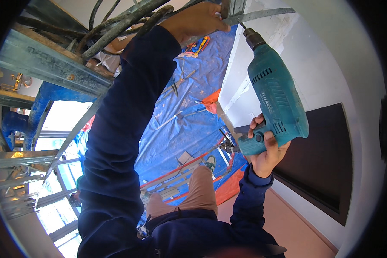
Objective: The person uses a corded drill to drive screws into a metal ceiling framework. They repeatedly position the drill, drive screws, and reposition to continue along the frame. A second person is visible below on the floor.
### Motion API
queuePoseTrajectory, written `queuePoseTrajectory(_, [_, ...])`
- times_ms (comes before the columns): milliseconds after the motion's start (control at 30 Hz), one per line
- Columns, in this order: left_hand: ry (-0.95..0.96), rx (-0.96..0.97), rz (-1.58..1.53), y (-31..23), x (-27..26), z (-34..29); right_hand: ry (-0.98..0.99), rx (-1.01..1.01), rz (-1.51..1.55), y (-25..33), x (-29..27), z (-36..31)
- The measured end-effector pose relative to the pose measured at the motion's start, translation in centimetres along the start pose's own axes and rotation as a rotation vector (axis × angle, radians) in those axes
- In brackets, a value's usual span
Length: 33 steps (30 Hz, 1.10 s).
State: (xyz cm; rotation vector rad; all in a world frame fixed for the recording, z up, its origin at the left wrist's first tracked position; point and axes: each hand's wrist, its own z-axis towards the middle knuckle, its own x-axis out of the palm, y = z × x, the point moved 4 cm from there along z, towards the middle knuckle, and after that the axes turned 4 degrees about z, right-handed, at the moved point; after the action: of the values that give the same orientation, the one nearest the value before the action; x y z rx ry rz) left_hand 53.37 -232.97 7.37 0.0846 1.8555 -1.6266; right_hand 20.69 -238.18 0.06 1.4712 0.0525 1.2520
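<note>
My right hand [268,155] is wrapped around the handle of a teal corded-style power drill [279,96], which points upward. Its thin bit, in a dark metal chuck [254,39], reaches a perforated metal strap [264,15] near the top; whether the tip has entered it I cannot tell. My left hand [195,21] is raised overhead, its fingers closed on the strap's left end beside a metal stud [233,8]. Part of that grip is hidden by the hand itself.
Thick dark cables [124,30] and a galvanised beam [51,60] run along the upper left, near a blue pipe [41,112]. Far below, a blue tarp [180,124] covers the floor, with a red-edged ladder or platform [172,180] under my legs. A dark panel [322,167] is at right.
</note>
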Motion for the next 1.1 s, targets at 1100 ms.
queuePoseTrajectory(1100, [-0.226,0.133,0.25,-4.2,-3.2,1.3,0.046,-0.021,0.016,-0.7,-0.6,-0.1])
